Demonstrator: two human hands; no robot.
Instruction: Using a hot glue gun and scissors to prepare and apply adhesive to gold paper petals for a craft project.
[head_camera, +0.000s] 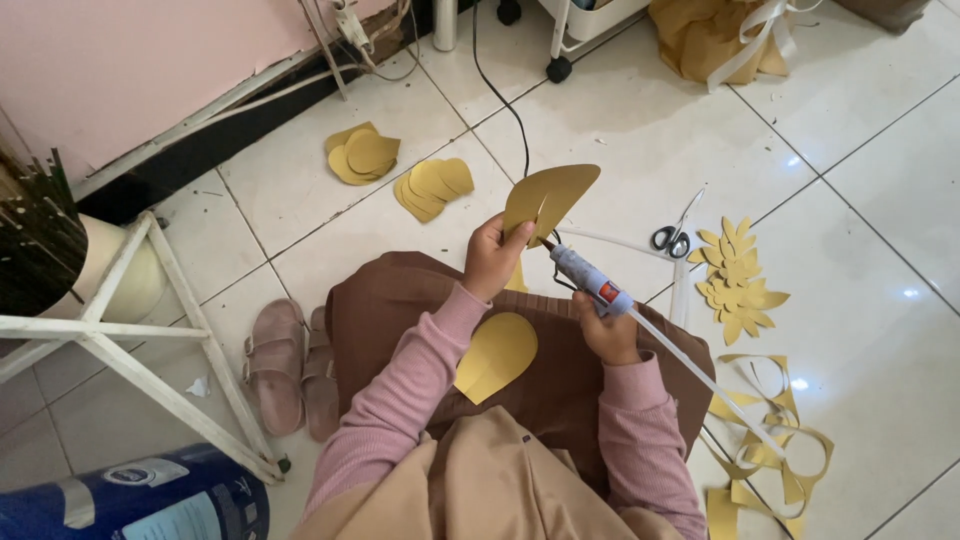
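My left hand (492, 258) grips a gold paper petal (553, 195) by its lower end and holds it up over my lap. My right hand (608, 330) is closed around a pale blue glue gun (590, 280) with a long clear glue stick (690, 370) sticking out of its back. The gun's nozzle touches the base of the petal beside my left thumb. A second gold petal (497, 355) lies flat on the brown skirt (390, 300) across my lap.
Two piles of gold petals (362, 153) (433, 186) lie on the white tile floor ahead. Scissors (674, 236), gold leaf cut-outs (735, 280) and paper scraps (765, 440) lie right. Sandals (290, 365), a white stand (150, 340) and a blue cylinder (130, 495) are left.
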